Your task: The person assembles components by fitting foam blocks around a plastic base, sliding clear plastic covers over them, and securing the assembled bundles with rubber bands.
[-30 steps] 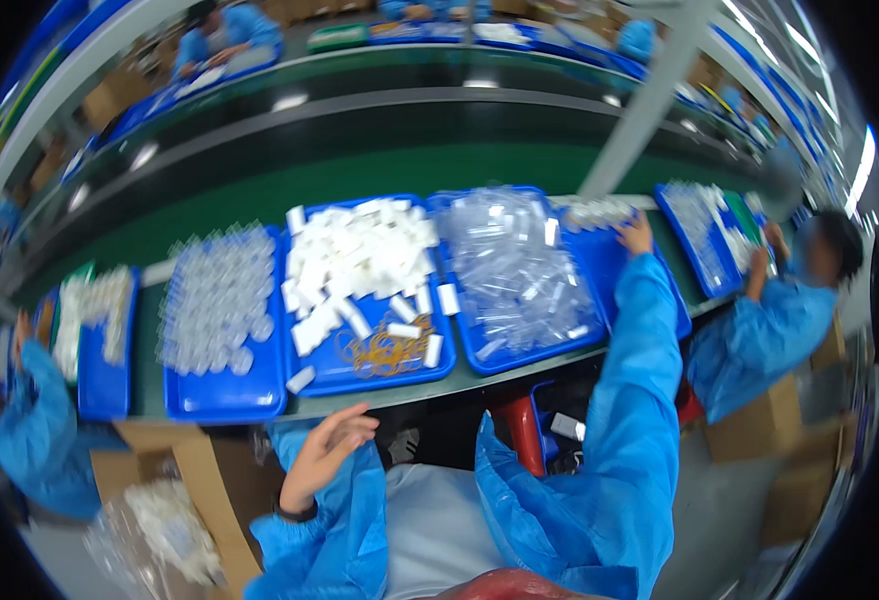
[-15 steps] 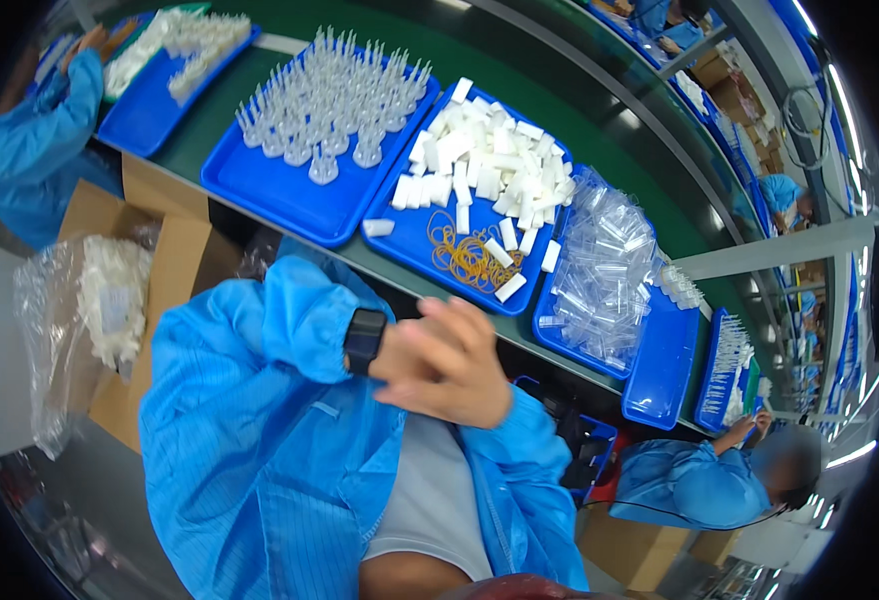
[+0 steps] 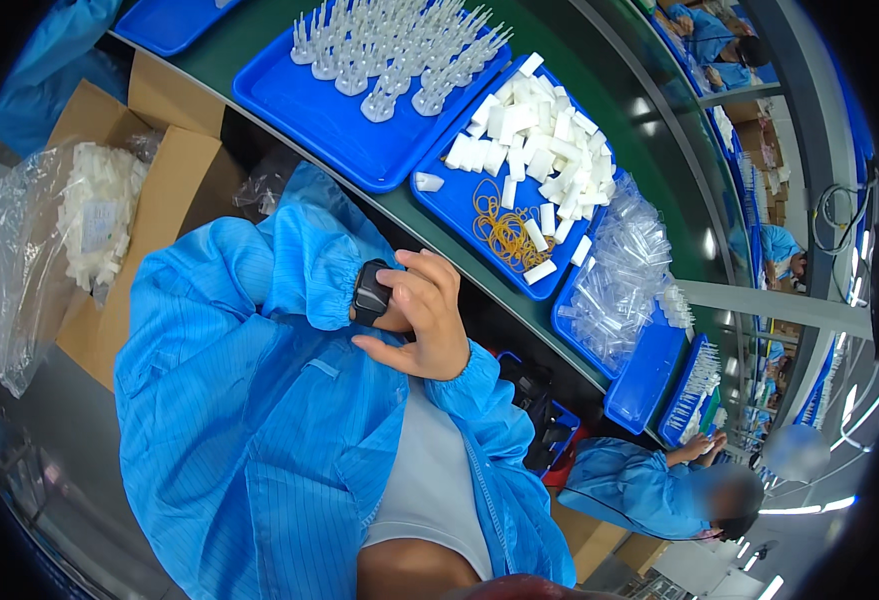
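The person's right hand [image 3: 427, 320] is at the black smartwatch [image 3: 370, 292] strapped on the left wrist, its bent fingers coming up to the watch's edge and its thumb stretched well apart from them, so the grip is wide. The left hand [image 3: 393, 318] lies mostly hidden behind the right one, and I can't tell whether it is closed on anything.

Beside the left sleeve sits an open cardboard box [image 3: 180, 195] with a clear bag of white pieces [image 3: 97, 215]. Along the workbench's near edge, one blue tray [image 3: 304, 110] carries clear spiked plastic parts [image 3: 384, 60] toward its far edge. In the next, white blocks [image 3: 549, 140] are heaped toward the far edge, tan rubber bands [image 3: 504, 232] tangle by the near edge, and one block lies at the near left corner. Right of that, clear plastic tubes [image 3: 614, 285] fill another tray. Farther along, a co-worker [image 3: 639, 485] in blue bends over the bench's near edge.
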Demonstrator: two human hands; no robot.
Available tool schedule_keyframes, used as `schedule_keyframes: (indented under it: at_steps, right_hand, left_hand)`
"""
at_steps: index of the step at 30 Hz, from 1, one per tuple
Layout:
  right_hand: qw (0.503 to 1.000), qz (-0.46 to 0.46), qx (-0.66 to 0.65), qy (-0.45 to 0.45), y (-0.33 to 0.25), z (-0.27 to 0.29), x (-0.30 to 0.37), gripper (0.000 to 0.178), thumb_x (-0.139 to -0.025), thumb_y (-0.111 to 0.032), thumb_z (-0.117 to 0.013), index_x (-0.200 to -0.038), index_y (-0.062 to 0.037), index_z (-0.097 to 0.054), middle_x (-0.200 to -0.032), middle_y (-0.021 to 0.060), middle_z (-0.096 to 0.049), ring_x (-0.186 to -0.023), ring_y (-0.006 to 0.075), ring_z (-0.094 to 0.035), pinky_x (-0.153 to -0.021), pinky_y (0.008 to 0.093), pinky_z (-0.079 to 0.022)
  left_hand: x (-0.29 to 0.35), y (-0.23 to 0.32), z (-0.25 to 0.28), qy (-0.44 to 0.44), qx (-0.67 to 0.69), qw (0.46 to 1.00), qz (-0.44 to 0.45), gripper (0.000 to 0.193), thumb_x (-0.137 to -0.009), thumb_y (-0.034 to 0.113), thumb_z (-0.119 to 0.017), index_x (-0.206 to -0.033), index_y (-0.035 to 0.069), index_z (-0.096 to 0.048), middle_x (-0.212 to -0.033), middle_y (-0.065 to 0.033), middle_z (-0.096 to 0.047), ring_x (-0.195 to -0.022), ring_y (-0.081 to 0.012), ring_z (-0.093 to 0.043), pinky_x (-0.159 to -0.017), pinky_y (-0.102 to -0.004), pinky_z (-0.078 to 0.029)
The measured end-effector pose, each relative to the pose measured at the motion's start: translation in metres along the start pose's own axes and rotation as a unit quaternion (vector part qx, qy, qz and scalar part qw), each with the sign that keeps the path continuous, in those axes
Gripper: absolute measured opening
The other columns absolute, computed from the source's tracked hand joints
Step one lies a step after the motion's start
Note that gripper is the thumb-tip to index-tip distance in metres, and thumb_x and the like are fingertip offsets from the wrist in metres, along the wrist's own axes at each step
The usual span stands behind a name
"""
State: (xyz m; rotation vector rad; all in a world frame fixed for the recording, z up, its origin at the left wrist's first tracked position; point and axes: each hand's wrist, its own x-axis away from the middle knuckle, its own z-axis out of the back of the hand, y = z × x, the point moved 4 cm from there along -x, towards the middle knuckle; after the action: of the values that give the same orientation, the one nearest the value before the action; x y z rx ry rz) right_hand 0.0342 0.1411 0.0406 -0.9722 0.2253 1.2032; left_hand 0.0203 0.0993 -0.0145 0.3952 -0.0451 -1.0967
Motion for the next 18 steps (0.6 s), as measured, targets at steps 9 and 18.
schedule_keyframes:
  at_steps: [9,18]
  right_hand:
    - [0.994,-0.050,-0.089,0.045,0.017,0.002,0.007,0.089,-0.063,-0.025,-0.081,-0.137,-0.0064,-0.034,-0.120,0.0186,-0.052,-0.114,0.0383,-0.046,-0.092,0.0484,-0.037]
    - [0.985,-0.146,-0.060,0.063,0.027,0.005,0.021,0.089,-0.066,-0.021,-0.079,-0.139,-0.0060,-0.031,-0.124,0.0198,-0.048,-0.113,0.0373,-0.046,-0.094,0.0459,-0.038]
  left_hand:
    - [0.010,-0.012,-0.022,-0.030,-0.016,0.996,0.081,0.010,-0.070,0.014,-0.057,-0.063,0.007,-0.061,-0.067,-0.0117,-0.059,-0.069,-0.0245,-0.061,-0.056,-0.0340,-0.044]
    - [0.015,-0.030,-0.044,-0.002,-0.008,0.991,0.132,0.012,-0.071,0.017,-0.058,-0.069,0.007,-0.063,-0.070,-0.0138,-0.062,-0.068,-0.0266,-0.062,-0.057,-0.0356,-0.045]
